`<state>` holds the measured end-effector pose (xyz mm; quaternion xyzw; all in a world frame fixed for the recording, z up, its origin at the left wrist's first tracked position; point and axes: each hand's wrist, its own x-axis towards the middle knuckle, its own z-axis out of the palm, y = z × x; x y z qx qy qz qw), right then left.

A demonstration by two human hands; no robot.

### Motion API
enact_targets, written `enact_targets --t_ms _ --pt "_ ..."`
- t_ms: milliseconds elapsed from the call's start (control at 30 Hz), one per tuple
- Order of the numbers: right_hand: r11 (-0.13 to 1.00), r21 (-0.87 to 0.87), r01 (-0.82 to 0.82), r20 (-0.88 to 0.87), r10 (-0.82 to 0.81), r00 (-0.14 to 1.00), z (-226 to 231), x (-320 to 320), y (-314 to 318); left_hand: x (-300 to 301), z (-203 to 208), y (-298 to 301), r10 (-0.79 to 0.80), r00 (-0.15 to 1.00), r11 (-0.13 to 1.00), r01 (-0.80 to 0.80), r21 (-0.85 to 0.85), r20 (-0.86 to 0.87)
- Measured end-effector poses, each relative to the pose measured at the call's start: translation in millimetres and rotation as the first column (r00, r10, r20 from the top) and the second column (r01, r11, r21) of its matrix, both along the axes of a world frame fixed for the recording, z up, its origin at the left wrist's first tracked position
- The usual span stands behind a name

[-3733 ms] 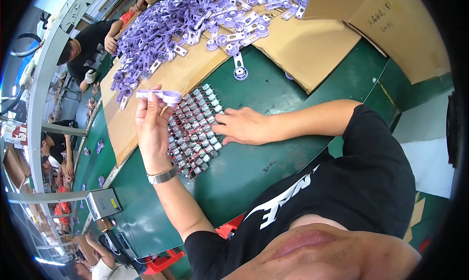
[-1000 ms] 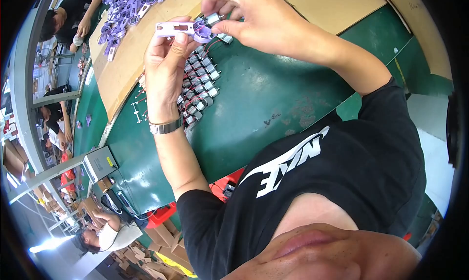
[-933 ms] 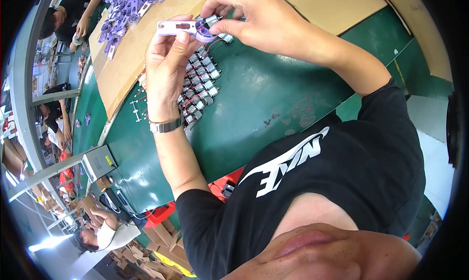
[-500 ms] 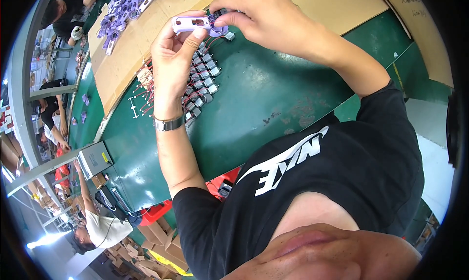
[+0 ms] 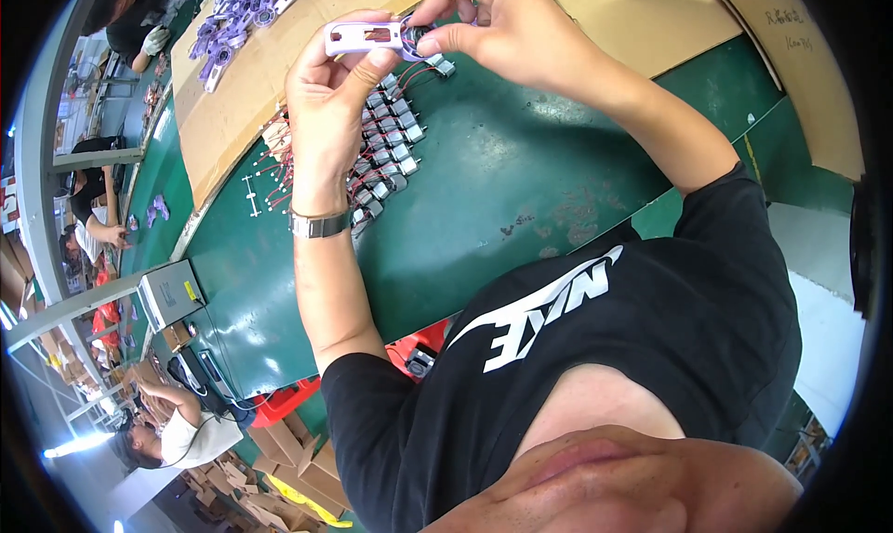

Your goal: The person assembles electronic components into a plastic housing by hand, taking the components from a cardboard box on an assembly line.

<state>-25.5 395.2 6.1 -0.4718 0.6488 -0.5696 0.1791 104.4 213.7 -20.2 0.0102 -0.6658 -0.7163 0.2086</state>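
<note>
My left hand (image 5: pixel 326 100) grips a pale purple plastic housing (image 5: pixel 358 38), long-bodied with slots and a round ring at one end. Its thumb presses on the face near the ring. At that ring, the thumb and index finger of my right hand (image 5: pixel 507 31) pinch a small dark part (image 5: pixel 419 38) with thin wires; its exact kind is partly hidden by the fingers. Below the hands, rows of small silver motors (image 5: pixel 402 135) with red wires lie on the green table (image 5: pixel 484 198).
Purple housings (image 5: pixel 246 17) are heaped on cardboard (image 5: pixel 200 124) at the far left. A loose small white part (image 5: pixel 250 196) lies left of the motors. A grey box (image 5: pixel 170 293) stands at the table's left end. Other people work along the left, one in a white shirt (image 5: pixel 200 440).
Housing and hands have shifted slightly, and my right fingers have moved down into the ring with the dark part. At the left, the white-shirted person has drawn an arm back.
</note>
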Motion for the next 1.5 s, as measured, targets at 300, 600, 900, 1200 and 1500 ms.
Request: enact_targets --t_ms 300,600,900,1200,1500 --pt "0.896 -0.041 -0.442 0.601 0.375 0.705 14 -16 10 3 7 1 -0.060 0.994 0.992 0.050 -0.112 -0.091" --pt "0.892 -0.062 -0.448 0.642 0.379 0.666 -22 -19 -1 3 -5 -3 -0.073 0.995 0.989 0.064 -0.132 -0.066" --pt "0.914 -0.093 -0.396 0.643 0.358 0.677 -29 -13 1 -3 -12 -2 -0.093 0.994 0.986 0.085 -0.142 -0.050" --pt "0.971 0.172 -0.165 0.102 0.149 0.983 -18 -3 1 -4 -10 0 0.007 0.998 0.997 -0.011 -0.081 -0.057" --pt "0.923 0.003 -0.385 0.489 0.334 0.805 -16 -4 3 0 -12 -3 0.016 0.991 0.996 -0.027 -0.085 -0.132"
